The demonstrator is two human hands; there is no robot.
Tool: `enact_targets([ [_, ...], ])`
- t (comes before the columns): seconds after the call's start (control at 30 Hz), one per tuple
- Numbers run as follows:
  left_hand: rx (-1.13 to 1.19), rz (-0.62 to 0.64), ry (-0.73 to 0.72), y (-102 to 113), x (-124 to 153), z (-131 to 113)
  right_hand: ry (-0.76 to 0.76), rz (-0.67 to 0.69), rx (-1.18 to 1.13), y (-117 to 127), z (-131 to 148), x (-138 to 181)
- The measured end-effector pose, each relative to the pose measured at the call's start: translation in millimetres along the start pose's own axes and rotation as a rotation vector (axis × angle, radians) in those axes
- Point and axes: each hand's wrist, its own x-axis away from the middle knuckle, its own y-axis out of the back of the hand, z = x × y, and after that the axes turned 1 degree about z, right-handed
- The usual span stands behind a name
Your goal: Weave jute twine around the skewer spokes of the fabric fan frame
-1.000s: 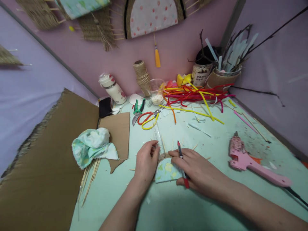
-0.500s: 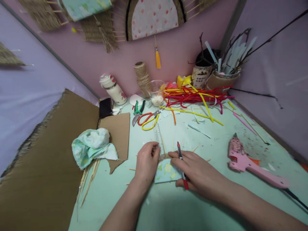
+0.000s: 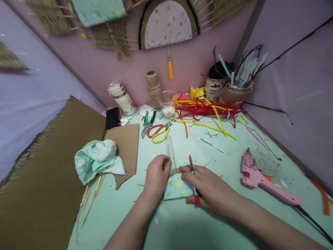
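Note:
A small half-circle piece covered in blue-green floral fabric [image 3: 177, 187] lies flat on the table, with thin wooden sticks [image 3: 207, 163] fanning out from its curved edge. A clear ruler [image 3: 169, 147] points away from that edge, alongside one stick. My left hand [image 3: 157, 175] is closed at the ruler's near part, thumb and fingers pinching its side. Across the right of the fabric piece rests my right hand [image 3: 208, 182], a red-capped pen [image 3: 192, 168] held between its fingers. Its fingertips press near the ruler's lower end, hiding part of the curved edge.
A pink glue gun [image 3: 267, 184] with a cord lies at right. Scissors [image 3: 160, 133], green-handled pruners [image 3: 148, 124], a twine spool [image 3: 154, 89] and pipe cleaners [image 3: 203, 109] lie beyond my hands. Crumpled fabric [image 3: 96, 159] covers part of the cardboard [image 3: 128, 146] at left.
The camera view has shifted a little, so most things sit slightly lower or further left. Both hands keep the same hold on the ruler and the pen.

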Motion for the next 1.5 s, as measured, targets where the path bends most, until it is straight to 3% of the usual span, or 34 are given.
enact_targets([
  [0.27, -0.03, 0.039, 0.014, 3.0, -0.8, -2.3, 0.003, 0.01, 0.021, 2.1, 2.2, -0.9],
  [0.43, -0.035, 0.026, -0.016, 2.7, -0.9, -1.8, 0.076, -0.145, -0.001, 8.9, 0.6, 0.4],
  [0.57, -0.029, 0.026, -0.02, 3.4, -0.9, -2.6, -0.076, -0.39, -0.186, 19.1, 4.2, 4.0],
  [0.73, -0.035, 0.018, -0.033, 3.5, -1.1, -2.4, -0.237, -0.466, -0.478, 27.3, 15.7, -7.3],
  [0.9, -0.044, 0.005, -0.052, 1.7, -1.4, -0.6, -0.413, -0.488, -0.59, 10.3, 16.7, -30.3],
  [1.13, -0.043, 0.012, -0.055, 1.9, -0.8, -1.6, -0.335, -0.572, -0.499, -17.6, 4.6, -42.1],
  [1.5, -0.053, 0.009, -0.043, 2.4, -0.7, -1.6, -0.344, -0.57, -0.447, -19.5, 4.8, -43.8],
])
